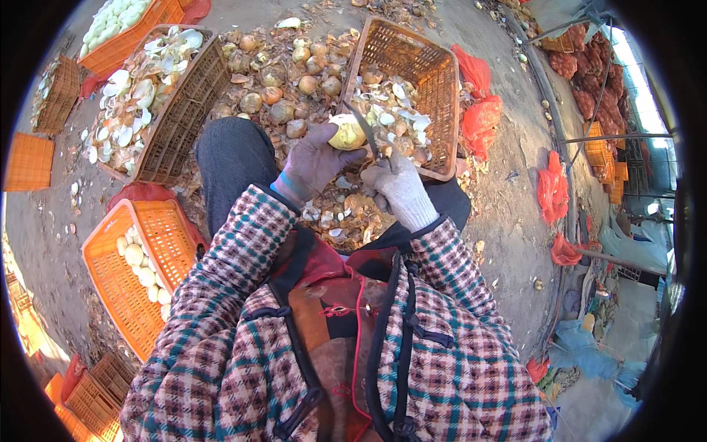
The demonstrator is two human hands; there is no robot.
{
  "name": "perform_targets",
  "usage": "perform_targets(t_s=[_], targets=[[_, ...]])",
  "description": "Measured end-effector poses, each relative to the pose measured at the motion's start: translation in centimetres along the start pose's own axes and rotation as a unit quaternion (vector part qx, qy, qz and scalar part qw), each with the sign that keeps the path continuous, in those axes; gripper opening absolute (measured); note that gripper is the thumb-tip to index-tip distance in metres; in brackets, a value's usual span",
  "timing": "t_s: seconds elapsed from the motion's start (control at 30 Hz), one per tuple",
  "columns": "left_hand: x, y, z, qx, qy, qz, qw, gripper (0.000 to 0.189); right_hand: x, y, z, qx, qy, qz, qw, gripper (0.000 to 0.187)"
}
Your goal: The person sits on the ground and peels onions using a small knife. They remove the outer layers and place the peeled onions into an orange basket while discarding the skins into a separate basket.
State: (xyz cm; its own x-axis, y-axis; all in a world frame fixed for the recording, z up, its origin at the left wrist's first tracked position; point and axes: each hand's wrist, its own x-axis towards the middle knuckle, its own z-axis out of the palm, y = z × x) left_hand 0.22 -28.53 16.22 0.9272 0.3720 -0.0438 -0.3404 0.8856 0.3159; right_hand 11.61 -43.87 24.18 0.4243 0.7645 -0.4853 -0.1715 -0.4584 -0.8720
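My left hand (312,163), in a dusty purplish glove, grips a partly peeled onion (348,133) in front of my knees. A curved knife (364,128) lies against the onion's right side, its blade pointing up and left. The handle is hidden inside my right hand (399,185), which wears a white knitted glove. Just beyond both hands stands an orange plastic crate (406,47) holding onion peels and cut ends (395,108). Unpeeled onions (281,110) are heaped on the ground to the left of that crate.
An orange crate (124,298) with peeled onions (144,271) stands at my left. Behind it, a brown crate (182,110) overflows with peels. Red mesh bags (480,119) lie right of the peel crate. Filled red sacks (599,83) are stacked far right, near metal poles (613,137).
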Motion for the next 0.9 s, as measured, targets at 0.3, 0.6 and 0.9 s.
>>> perform_targets(t_s=[0.3,0.6,0.9], targets=[[0.8,-0.6,-2.3,0.240,0.030,-0.047,0.969,0.067,0.5,-2.0,-0.5,-0.059,-0.002,0.032,0.998,0.086],[1.3,2.3,-4.7,0.187,0.075,0.043,0.979,0.065,-3.0,0.5,-2.1,-0.299,-0.001,-0.015,0.954,0.075],[1.8,1.9,-4.0,0.224,0.062,0.053,0.971,0.066,-2.0,-0.5,-0.1,-0.413,0.053,-0.076,0.906,0.074]])
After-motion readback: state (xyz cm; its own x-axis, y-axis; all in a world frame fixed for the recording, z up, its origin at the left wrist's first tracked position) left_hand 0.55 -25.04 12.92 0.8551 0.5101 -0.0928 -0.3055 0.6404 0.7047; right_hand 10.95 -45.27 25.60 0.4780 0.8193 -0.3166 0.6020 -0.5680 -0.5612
